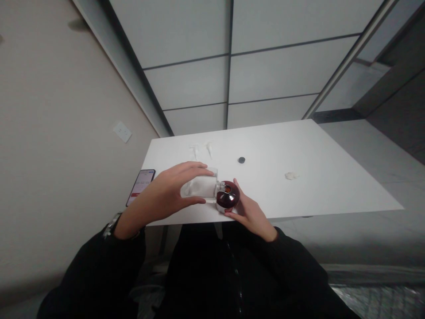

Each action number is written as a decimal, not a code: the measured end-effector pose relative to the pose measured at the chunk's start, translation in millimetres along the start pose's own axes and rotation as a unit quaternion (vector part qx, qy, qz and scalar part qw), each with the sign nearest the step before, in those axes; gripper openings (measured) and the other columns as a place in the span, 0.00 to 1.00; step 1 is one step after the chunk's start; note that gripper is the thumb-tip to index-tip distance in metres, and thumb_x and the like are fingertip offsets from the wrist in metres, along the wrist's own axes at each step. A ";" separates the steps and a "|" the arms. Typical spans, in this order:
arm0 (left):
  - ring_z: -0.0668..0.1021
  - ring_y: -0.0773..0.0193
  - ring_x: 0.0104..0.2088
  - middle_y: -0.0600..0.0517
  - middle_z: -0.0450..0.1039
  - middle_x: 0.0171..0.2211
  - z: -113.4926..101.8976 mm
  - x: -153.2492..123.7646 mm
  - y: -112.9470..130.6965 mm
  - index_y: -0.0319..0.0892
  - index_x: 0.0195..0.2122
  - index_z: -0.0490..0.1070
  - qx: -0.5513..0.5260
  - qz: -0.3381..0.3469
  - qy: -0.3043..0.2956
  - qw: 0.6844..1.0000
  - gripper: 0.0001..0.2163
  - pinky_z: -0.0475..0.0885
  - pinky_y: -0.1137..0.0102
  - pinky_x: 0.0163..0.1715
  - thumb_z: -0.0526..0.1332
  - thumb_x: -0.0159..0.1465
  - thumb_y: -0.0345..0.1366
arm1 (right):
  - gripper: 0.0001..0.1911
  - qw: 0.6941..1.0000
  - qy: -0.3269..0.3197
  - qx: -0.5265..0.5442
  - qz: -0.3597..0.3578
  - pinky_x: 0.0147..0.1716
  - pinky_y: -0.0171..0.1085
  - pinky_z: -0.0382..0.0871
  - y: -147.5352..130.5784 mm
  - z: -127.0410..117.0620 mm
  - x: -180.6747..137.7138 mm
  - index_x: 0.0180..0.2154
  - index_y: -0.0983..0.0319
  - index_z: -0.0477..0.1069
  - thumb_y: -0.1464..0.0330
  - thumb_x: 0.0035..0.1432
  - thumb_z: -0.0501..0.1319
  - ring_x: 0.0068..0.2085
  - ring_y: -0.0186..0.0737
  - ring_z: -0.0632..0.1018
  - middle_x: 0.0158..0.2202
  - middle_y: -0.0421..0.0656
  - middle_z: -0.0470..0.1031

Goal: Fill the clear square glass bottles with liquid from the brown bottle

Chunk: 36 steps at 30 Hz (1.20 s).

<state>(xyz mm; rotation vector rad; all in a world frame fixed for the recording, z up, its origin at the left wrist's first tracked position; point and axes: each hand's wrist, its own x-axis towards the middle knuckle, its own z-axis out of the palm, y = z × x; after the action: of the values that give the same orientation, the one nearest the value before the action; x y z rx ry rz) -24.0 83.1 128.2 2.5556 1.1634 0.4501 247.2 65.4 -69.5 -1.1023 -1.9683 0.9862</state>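
Note:
My left hand [166, 195] is wrapped round a clear square glass bottle [201, 187], which lies tipped on its side with its neck pointing right. The neck meets the open top of a dark red round bottle [228, 197] that stands near the front edge of the white table [315, 177]. My right hand [250, 212] cups that red bottle from the right and from below, fingers closed on it. Both sleeves are black, and a watch shows on my left wrist.
A phone [141, 185] with a lit screen lies at the table's left edge. A small black cap [241, 160] sits mid-table, a white crumpled scrap [291, 176] to the right, and pale scraps [201, 149] toward the back left. A wall runs along the left.

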 end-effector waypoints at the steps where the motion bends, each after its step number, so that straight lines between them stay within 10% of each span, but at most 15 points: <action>1: 0.78 0.50 0.64 0.47 0.78 0.62 0.2 0.2 -0.2 0.50 0.62 0.74 0.002 0.000 0.001 1.000 0.22 0.74 0.55 0.66 0.69 0.69 0.48 | 0.57 1.000 0.000 0.000 -0.001 0.68 0.59 0.68 0.5 0.3 0.0 0.79 0.50 0.33 0.56 0.65 0.70 0.71 0.59 0.72 0.76 0.50 0.62; 36: 0.79 0.50 0.62 0.45 0.75 0.64 -12.9 9.1 7.3 0.50 0.63 0.74 0.058 0.006 -0.047 0.997 0.23 0.75 0.56 0.62 0.71 0.68 0.43 | 0.58 1.000 0.002 0.001 -0.005 0.67 0.61 0.69 -0.6 -0.3 0.2 0.79 0.51 0.35 0.57 0.64 0.71 0.69 0.62 0.74 0.73 0.50 0.67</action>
<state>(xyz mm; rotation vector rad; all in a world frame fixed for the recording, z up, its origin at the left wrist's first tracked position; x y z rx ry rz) -18.5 87.2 144.1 2.6520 1.1729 0.2694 247.1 65.4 -68.7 -1.0931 -1.9670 0.9789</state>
